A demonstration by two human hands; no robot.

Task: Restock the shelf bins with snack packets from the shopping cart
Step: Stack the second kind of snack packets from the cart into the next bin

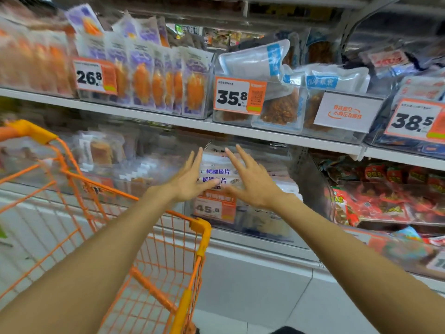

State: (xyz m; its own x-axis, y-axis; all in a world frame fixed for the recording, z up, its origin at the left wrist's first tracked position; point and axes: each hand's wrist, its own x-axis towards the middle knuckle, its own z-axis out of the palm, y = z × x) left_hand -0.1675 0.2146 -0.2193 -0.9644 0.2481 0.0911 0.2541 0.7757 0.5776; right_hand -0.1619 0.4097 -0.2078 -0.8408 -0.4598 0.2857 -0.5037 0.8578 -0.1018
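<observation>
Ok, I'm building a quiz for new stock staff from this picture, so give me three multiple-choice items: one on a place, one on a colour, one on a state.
1. Where are the hands?
A. in the cart
B. in front of the lower-shelf bin with white packets
C. on the top shelf

2. What colour is the shopping cart?
A. blue
B. green
C. orange

3. How are the hands?
A. open, fingers spread
B. clenched fists
C. gripping the cart handle

Answers:
1 B: the left hand and right hand flank the white packets.
2 C: the shopping cart has orange wire and frame.
3 A: the fingers are straight and hold nothing.
</observation>
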